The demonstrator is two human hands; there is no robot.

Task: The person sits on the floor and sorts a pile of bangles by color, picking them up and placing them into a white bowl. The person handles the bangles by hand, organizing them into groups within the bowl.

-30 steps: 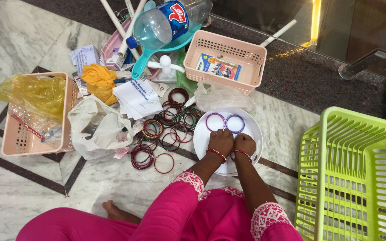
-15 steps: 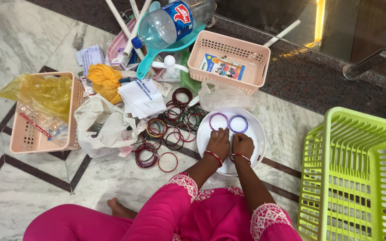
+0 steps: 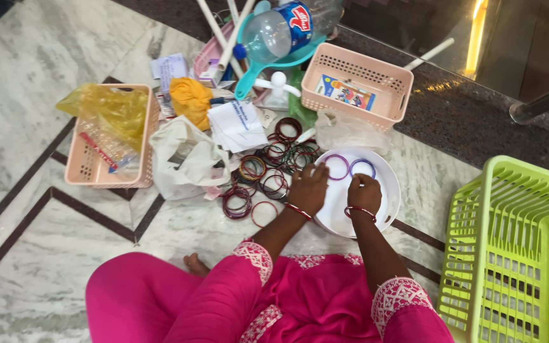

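Observation:
A white round tray (image 3: 386,209) lies on the marble floor in front of my knees, with a purple bangle (image 3: 338,166) and a blue bangle (image 3: 362,166) lying flat in it. My left hand (image 3: 308,189) reaches over the tray's left rim, fingers stretched out beside the purple bangle and next to a pile of loose red, green and gold bangles (image 3: 263,171). My right hand (image 3: 365,192) rests on the tray, its fingertips curled at the blue bangle's near edge. Both wrists wear red bangles.
A pink basket (image 3: 358,86) with a printed card stands behind the tray, another pink basket (image 3: 106,171) with a yellow bag at the left, a green crate (image 3: 516,248) at the right. White bags, papers, a yellow cloth, a plastic bottle (image 3: 281,32) and pipes crowd the back.
My left hand has slid left from the tray's middle to its left rim, towards the loose bangles. My right hand stays on the tray. The view has shifted.

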